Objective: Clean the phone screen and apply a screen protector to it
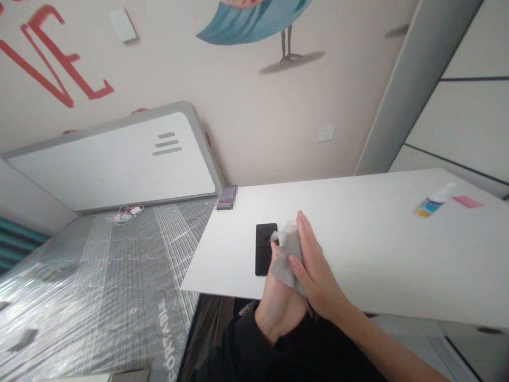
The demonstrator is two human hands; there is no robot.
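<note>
A black phone [263,248] lies flat on the white table [377,239] near its front left corner. My right hand [314,270] is closed on a grey cloth [287,254], thumb pressed on it, fingers stretched along its far side, right beside the phone. My left hand [278,305] sits under and behind the cloth, touching the phone's right edge; its fingers are mostly hidden by the cloth and by my right hand.
A small spray bottle [432,201] with a blue and yellow label lies at the table's far right, next to a pink card [467,201]. A plastic-wrapped mattress [99,276] and white headboard [115,159] are on the left. A blurred small object [226,197] sits at the table's back left corner.
</note>
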